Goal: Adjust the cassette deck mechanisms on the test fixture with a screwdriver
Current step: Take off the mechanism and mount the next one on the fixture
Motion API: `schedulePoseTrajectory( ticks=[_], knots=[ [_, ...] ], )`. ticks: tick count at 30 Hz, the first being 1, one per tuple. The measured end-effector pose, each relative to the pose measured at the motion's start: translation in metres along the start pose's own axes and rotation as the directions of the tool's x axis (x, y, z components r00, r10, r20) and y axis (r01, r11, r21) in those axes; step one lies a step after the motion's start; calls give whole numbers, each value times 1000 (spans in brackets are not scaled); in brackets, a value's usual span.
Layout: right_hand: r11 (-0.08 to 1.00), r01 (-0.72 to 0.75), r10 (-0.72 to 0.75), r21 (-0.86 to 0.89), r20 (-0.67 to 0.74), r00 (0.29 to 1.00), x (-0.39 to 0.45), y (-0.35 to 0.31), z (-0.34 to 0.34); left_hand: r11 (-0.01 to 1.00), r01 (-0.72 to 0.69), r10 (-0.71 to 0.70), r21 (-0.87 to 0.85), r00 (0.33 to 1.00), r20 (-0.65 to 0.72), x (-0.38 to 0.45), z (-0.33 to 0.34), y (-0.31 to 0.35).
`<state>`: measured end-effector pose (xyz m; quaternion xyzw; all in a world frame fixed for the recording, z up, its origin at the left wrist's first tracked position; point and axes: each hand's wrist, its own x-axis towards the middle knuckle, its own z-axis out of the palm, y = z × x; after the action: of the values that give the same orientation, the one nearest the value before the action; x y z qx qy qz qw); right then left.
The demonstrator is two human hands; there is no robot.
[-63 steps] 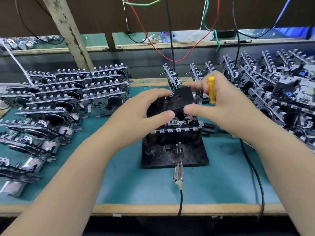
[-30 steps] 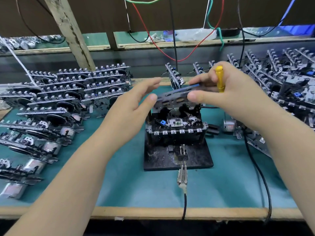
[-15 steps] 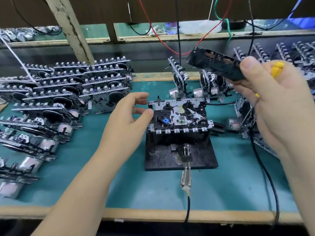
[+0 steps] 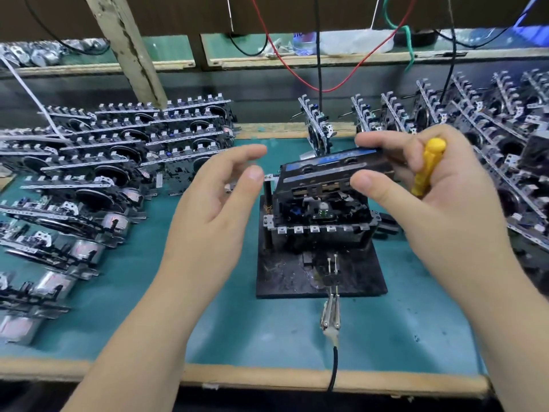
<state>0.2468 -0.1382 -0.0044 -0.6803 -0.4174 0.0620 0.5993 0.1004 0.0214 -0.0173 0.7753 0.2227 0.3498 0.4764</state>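
Cassette lowered onto mechanism; right hand pinches it, screwdriver; left hand open.

Matt teal bench mat, rough wooden edge

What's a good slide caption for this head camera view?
Right hand, yellow screwdriver tucked in its grip, holds a cassette over the test fixture.
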Motion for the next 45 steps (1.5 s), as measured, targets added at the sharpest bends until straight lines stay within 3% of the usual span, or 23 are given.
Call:
schedulePoseTrajectory(
  ticks=[2, 5, 9, 12, 14, 17, 19, 21, 25, 30, 35, 39, 42, 45],
  knots=[
    [999, 4, -1, -51, 58, 998, 15, 4, 1, 986, -77, 62, 151, 993, 97, 9, 3, 2],
    [979, -73, 111, -191, 191, 975, 16, 7, -9, 925, -137, 29, 354, 956, 294, 25, 8, 6],
    [976, -140, 170, -169, 175, 970, 29, 18, -8, 783, -238, -22, 575, 913, 408, 40, 4, 15],
    [970, -240, 242, -29, 138, 960, 33, 29, -5, 709, -288, -64, 643, 883, 466, 47, 3, 23],
    [944, -325, 309, 58, 185, 933, 37, 31, -4, 702, -304, -84, 644, 862, 499, 48, 1, 26],
    [917, -390, 361, 88, 239, 902, 41, 36, -6, 719, -369, -51, 589, 817, 574, 44, -5, 25],
    [917, -387, 359, 93, 229, 905, 40, 38, -5, 673, -436, -35, 598, 789, 614, 42, -6, 21],
    [917, -383, 356, 110, 207, 911, 37, 40, -3, 657, -445, -16, 609, 799, 601, 43, -4, 18],
    [901, -386, 355, 199, 175, 918, 31, 42, 0, 715, -413, 32, 563, 825, 565, 42, -2, 17],
    [895, -379, 359, 234, 123, 925, 26, 43, 4, 724, -494, 131, 481, 783, 607, 34, -3, 6],
    [892, -384, 370, 237, 104, 923, 25, 43, 4, 778, -433, 135, 456, 823, 551, 15, 0, -15],
    [894, -382, 374, 235, 82, 924, 24, 42, 6, 813, -362, 195, 456, 907, 372, -10, 24, -23],
    [894, -381, 375, 236, 73, 924, 23, 42, 8, 930, -198, 145, 309, 972, 186, -15, 41, -27],
    [902, -380, 374, 203, 69, 925, 22, 40, 8, 968, -176, 151, 177, 978, 143, -17, 49, -32]
  ],
)
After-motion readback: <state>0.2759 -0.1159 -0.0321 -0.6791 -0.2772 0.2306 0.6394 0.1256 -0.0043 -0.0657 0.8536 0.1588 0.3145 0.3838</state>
